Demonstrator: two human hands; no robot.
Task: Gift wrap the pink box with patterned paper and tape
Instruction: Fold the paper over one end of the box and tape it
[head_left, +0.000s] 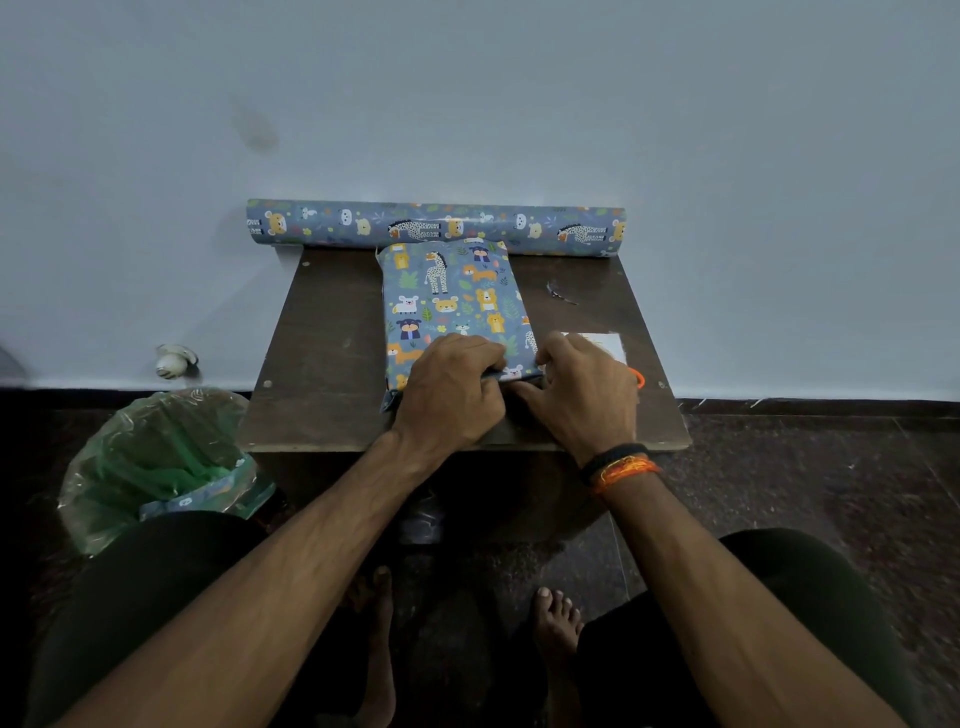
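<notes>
The box (452, 301) lies flat on the small dark table (322, 353), fully covered in blue animal-print paper, so no pink shows. My left hand (449, 389) lies over its near end, fingers curled on the paper fold at the near edge. My right hand (582, 389) sits at the box's near right corner, thumb and fingers bent against the paper flap there. A loose paper corner (390, 401) sticks out at the near left. The paper roll (436, 228) lies along the wall behind the box.
A white sheet (605, 345) and an orange loop (638, 378) lie right of my right hand. A crumpled bit of clear tape (561, 293) sits on the table's right. A bin lined with green plastic (161, 462) stands on the floor at left.
</notes>
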